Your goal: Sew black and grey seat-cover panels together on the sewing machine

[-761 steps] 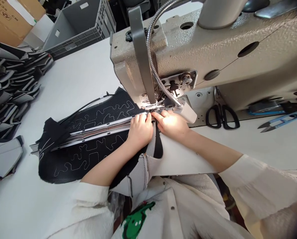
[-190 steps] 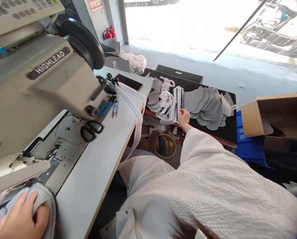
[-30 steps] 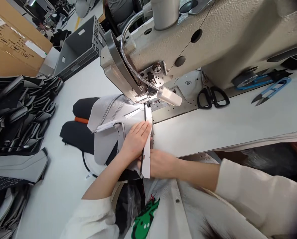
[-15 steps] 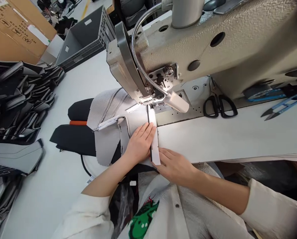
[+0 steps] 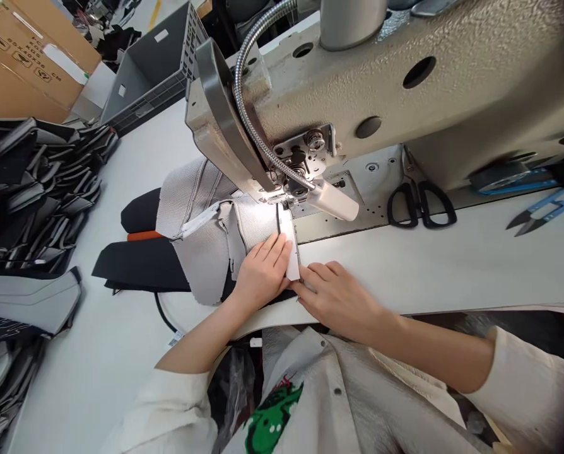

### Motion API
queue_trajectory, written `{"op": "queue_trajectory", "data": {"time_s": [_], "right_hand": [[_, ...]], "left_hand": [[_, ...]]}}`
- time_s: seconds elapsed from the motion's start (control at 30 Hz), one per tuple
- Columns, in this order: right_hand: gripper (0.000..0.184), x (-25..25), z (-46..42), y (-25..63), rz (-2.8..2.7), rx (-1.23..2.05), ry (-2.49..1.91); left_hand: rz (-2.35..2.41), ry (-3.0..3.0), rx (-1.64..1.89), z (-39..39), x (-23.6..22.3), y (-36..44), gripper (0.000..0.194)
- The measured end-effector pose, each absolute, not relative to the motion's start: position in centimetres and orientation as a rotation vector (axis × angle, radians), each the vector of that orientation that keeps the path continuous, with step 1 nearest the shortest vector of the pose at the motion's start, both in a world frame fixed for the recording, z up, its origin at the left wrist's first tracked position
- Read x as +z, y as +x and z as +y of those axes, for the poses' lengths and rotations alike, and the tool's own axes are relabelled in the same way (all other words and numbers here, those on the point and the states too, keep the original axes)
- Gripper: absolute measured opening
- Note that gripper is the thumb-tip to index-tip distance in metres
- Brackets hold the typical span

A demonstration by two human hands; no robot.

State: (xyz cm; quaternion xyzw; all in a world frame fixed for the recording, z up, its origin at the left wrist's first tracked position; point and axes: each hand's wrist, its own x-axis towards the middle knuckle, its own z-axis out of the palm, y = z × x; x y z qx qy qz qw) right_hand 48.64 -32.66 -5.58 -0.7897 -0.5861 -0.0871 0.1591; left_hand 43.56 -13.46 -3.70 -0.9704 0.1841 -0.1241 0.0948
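Note:
My left hand (image 5: 263,271) lies flat on a grey mesh fabric piece (image 5: 199,252), fingers together and stretched toward the sewing machine's needle area. Beside its fingertips a white strip (image 5: 290,246) with a dark edge runs under the presser foot, which the lamp partly hides. My right hand (image 5: 334,299) is at the strip's near end, its fingers curled and its thumb and forefinger closed on the corner. Black padded parts (image 5: 140,268) with an orange band (image 5: 144,236) stick out from beneath the grey fabric on the left.
The sewing machine (image 5: 371,82) spans the upper right, its small lamp (image 5: 334,200) close over the work. Black-handled scissors (image 5: 419,198) and blue thread snips (image 5: 547,208) lie right. Stacked fabric pieces (image 5: 36,189), a grey crate (image 5: 154,69) and a cardboard box (image 5: 31,63) stand left.
The white strip has slid farther under the presser foot, so less of it shows on the near side. My right hand has moved forward with its end; the grey fabric has shifted forward slightly.

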Motion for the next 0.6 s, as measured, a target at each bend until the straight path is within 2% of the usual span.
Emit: {"op": "queue_trajectory", "data": {"time_s": [0.13, 0.37, 0.6], "right_hand": [[0.021, -5.9, -32.3, 49.7, -1.746, -0.331, -2.234], [0.042, -6.4, -31.7, 51.2, -1.774, -0.418, -2.194], [0.044, -6.7, -30.6, 53.6, -1.827, -0.411, -2.18]], "left_hand": [[0.527, -2.871, -0.469, -13.2, -4.4, 44.2, 0.042], [0.404, -2.984, -0.502, -12.8, -5.0, 45.7, 0.037], [0.332, -3.131, -0.549, -11.3, -5.3, 47.8, 0.025]]}}
